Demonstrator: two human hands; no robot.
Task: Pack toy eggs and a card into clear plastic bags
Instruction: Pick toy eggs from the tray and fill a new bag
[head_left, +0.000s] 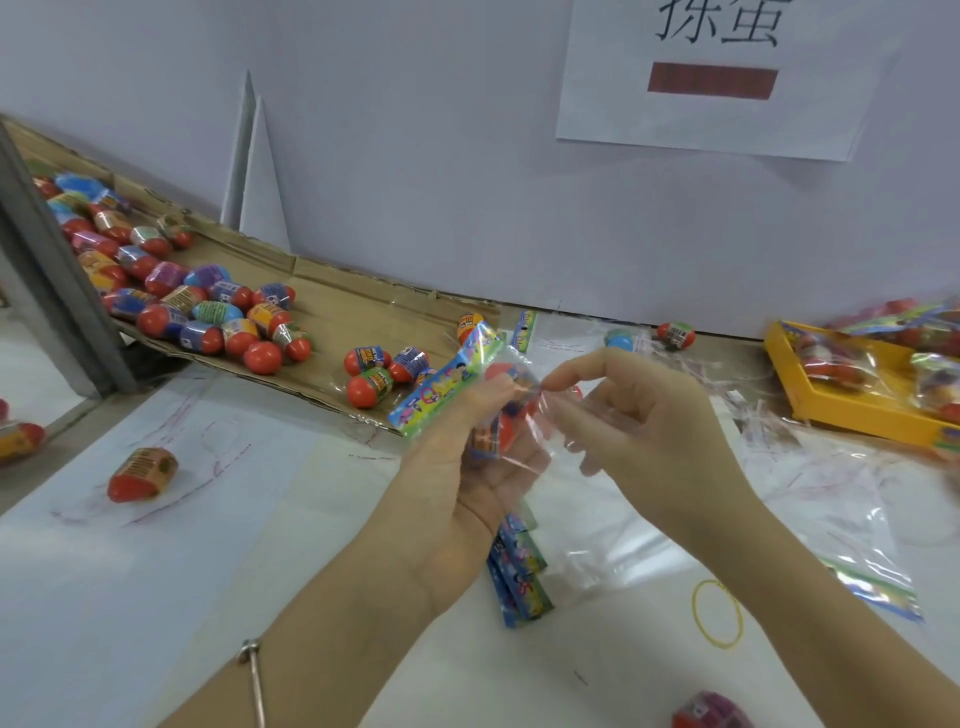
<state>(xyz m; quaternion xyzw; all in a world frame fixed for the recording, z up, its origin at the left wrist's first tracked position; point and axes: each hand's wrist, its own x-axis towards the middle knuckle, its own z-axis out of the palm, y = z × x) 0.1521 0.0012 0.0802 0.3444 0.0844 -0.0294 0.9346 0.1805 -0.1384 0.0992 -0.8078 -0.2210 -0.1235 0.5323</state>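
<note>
My left hand (467, 467) grips a clear plastic bag (550, 431) with red toy eggs (501, 421) inside it and a colourful printed card (447, 382) sticking up from its top left. My right hand (639, 415) pinches the bag's open edge near the middle. Several more toy eggs (208, 306) lie heaped on a flattened cardboard sheet (337, 306) at the left. One single egg (143, 475) lies on the white table (156, 571) at the left.
A stack of cards (519, 577) and empty clear bags (831, 519) lie under my hands. A yellow tray (831, 410) at the right holds packed bags. A yellow rubber band (719, 613) lies near my right forearm. A grey post (47, 270) stands far left.
</note>
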